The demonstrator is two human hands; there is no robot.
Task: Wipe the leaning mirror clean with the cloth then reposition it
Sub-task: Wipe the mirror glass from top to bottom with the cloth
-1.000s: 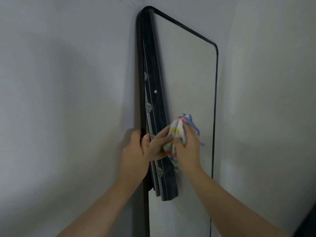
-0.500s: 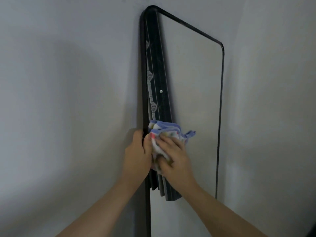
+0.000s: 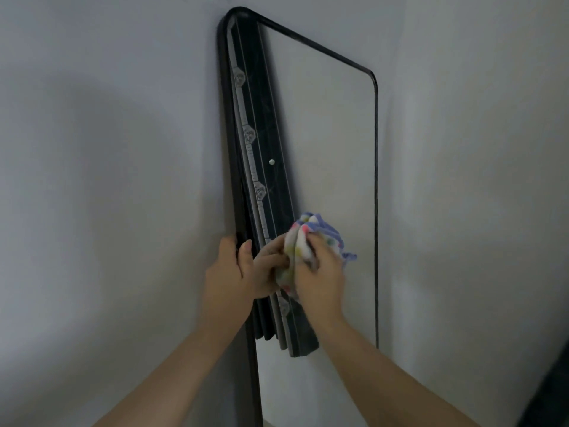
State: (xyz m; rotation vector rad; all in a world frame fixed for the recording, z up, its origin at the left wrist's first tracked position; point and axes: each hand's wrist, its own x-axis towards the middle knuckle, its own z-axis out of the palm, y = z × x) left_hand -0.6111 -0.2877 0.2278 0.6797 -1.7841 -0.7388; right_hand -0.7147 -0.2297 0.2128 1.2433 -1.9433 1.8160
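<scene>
A tall mirror (image 3: 332, 143) with a thin black frame and rounded top corners leans in the corner of two pale walls. My left hand (image 3: 229, 278) grips the frame's left edge at mid height, thumb over the front. My right hand (image 3: 320, 272) presses a bunched white cloth (image 3: 303, 238) with coloured dots and a blue border against the glass just right of my left hand. The glass reflects my hand, the cloth and a dark patterned strip.
Pale walls (image 3: 92, 180) close in on both sides of the mirror, meeting behind it. A dark shape (image 3: 551, 386) cuts into the bottom right corner of the view. The mirror's base is out of sight below.
My right hand has swept the cloth rightward and slightly up, away from the frame's left edge. My left hand has kept its grip on the frame.
</scene>
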